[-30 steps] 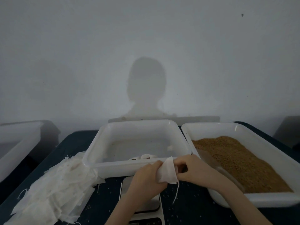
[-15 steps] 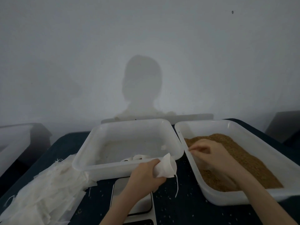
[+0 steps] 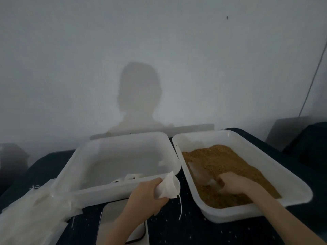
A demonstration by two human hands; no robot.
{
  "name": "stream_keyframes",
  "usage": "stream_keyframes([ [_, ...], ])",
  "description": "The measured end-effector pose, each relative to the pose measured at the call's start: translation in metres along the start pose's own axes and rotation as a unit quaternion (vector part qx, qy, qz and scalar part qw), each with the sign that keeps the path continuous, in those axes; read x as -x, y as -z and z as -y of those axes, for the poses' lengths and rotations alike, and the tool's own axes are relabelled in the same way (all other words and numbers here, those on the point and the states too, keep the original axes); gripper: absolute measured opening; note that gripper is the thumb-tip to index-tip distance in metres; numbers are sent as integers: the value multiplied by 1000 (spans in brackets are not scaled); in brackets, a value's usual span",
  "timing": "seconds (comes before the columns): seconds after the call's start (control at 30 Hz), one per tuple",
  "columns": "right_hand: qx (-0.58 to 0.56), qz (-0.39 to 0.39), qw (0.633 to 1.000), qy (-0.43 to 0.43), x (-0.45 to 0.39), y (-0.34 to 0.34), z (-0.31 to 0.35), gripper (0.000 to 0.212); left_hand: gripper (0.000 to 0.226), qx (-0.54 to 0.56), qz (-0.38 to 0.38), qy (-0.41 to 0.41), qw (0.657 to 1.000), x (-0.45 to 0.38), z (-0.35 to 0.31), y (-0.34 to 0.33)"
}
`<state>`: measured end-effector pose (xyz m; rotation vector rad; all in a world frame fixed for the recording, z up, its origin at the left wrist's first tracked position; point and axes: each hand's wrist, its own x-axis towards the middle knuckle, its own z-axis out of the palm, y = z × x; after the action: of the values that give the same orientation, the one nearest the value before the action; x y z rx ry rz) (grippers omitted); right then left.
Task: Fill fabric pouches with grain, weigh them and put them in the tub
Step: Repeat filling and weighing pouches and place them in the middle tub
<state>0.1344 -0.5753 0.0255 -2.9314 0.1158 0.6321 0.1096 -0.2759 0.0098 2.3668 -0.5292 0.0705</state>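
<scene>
Left hand (image 3: 146,195) grips a white fabric pouch (image 3: 168,187), mouth open, string dangling, above the scale (image 3: 122,223). Right hand (image 3: 233,184) curls round a clear scoop (image 3: 200,172) half-buried in brown grain (image 3: 230,161), filling the right tub (image 3: 292,183). Middle tub (image 3: 83,190), smooth white plastic, holds a few pouches. Limp empty pouches (image 3: 31,214) heap left.

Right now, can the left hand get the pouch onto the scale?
Probably yes. The left hand grips the pouch right above the scale, whose platform looks bare apart from the forearm over it.
</scene>
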Motion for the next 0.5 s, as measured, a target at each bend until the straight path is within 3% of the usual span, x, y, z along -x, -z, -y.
stream_keyframes([
  [0.2, 55, -119, 991, -18, 3, 17, -26, 25, 18, -18, 8, 19, 1000, 0, 3, 2],
  [0.37, 55, -172, 983, -44, 12, 36, -51, 14, 12, -7, 10, 18, 1000, -1, 7, 0],
  [0.5, 74, -148, 986, -10, 16, 42, -57, 24, 15, 7, 9, 9, 1000, -2, 4, -2],
])
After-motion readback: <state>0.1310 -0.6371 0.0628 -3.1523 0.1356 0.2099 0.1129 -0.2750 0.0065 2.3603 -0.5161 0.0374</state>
